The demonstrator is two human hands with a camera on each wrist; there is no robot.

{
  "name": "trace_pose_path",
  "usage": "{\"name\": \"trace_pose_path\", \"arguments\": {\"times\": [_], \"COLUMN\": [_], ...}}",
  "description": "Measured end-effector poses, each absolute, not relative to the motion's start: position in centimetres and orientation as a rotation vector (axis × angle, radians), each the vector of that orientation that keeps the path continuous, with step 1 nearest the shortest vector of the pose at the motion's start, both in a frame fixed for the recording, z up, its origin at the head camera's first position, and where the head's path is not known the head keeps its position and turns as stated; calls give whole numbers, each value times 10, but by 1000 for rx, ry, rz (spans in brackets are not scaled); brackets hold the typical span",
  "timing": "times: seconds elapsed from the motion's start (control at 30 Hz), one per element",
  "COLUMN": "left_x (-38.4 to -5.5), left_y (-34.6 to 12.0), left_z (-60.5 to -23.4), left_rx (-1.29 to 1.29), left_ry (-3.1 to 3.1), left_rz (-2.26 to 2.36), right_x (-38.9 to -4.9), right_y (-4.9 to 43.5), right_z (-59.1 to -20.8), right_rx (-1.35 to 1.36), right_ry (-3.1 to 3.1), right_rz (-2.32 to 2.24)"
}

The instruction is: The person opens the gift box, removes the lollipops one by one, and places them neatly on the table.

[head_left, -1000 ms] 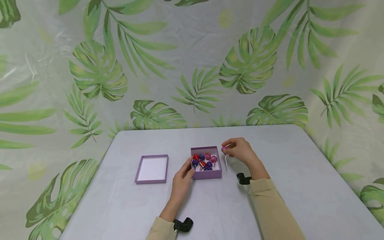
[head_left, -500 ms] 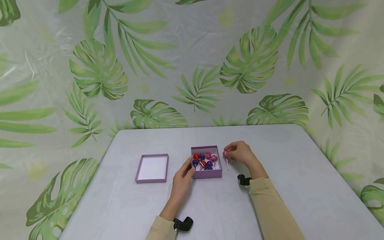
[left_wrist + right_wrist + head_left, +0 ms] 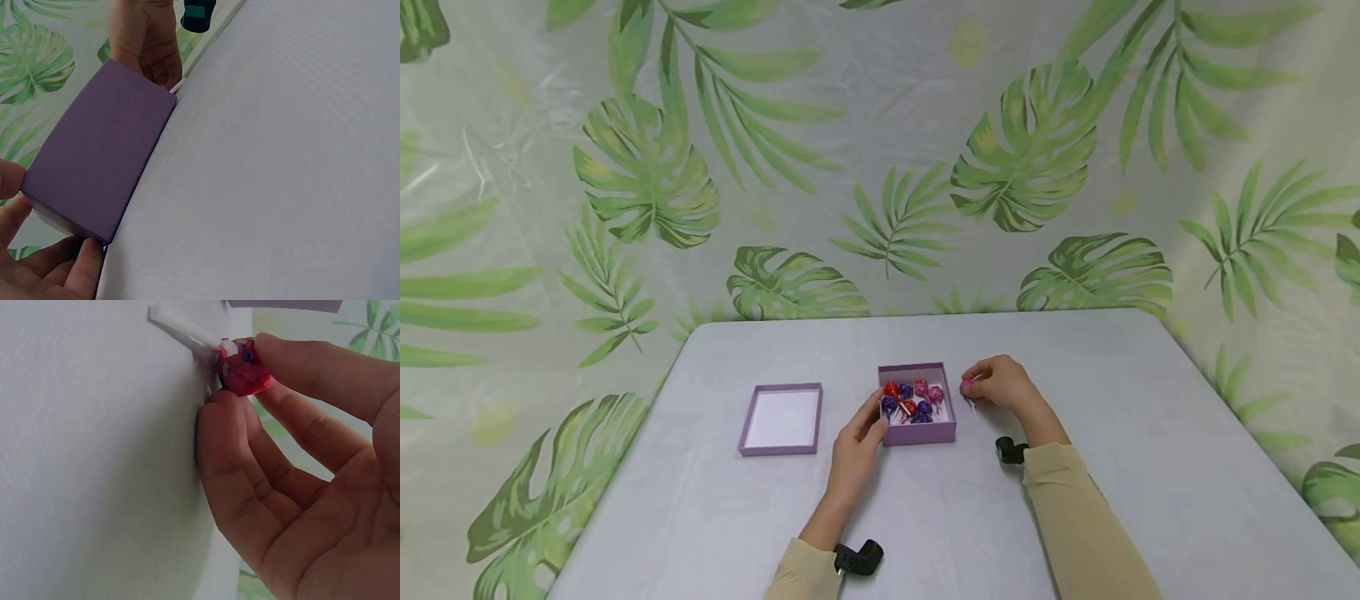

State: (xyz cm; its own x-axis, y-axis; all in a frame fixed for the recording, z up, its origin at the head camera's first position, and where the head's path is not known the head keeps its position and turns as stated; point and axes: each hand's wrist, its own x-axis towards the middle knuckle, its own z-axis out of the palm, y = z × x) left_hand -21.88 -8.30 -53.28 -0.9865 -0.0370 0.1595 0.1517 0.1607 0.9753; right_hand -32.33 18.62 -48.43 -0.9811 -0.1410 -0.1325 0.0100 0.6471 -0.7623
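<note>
A purple open box (image 3: 919,434) sits mid-table in the head view, with several wrapped lollipops (image 3: 922,408) in red, purple and pink inside. My left hand (image 3: 856,446) holds the box at its left side and near corner. The left wrist view shows thumb and fingers around the corner of its purple wall (image 3: 103,150). Just right of the box, my right hand (image 3: 1006,386) pinches a pink-red lollipop (image 3: 245,370) by its wrapped head. Its white stick (image 3: 181,325) points away from the fingers, and the fingertips are right at the tabletop.
A shallow purple lid (image 3: 780,455) with a white inside lies to the left of the box. White cloth covers the table (image 3: 1120,400). Behind it hangs a leaf-patterned curtain (image 3: 895,125). Each wrist wears a black camera (image 3: 861,557).
My right hand has come down and slightly right with the lollipop, whose stick now lies more slanted near the table. My left hand has stayed on the box.
</note>
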Motion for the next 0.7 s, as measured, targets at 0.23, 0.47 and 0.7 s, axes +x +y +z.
{"name": "trace_pose_path", "arguments": {"times": [0.23, 0.47, 0.7], "left_x": [-211, -200, -202], "left_y": [-82, -82, -83], "left_z": [-514, -494, -498], "left_rx": [-109, -121, -128], "left_ry": [-2287, -2299, -2299], "left_rz": [-1961, -1966, -1960], "right_x": [-324, -326, -327], "right_y": [188, 193, 197], "right_z": [-485, -487, -488], "right_rx": [-98, -122, -133], "right_ry": [2672, 2646, 2634], "right_rz": [-1235, -1252, -1268]}}
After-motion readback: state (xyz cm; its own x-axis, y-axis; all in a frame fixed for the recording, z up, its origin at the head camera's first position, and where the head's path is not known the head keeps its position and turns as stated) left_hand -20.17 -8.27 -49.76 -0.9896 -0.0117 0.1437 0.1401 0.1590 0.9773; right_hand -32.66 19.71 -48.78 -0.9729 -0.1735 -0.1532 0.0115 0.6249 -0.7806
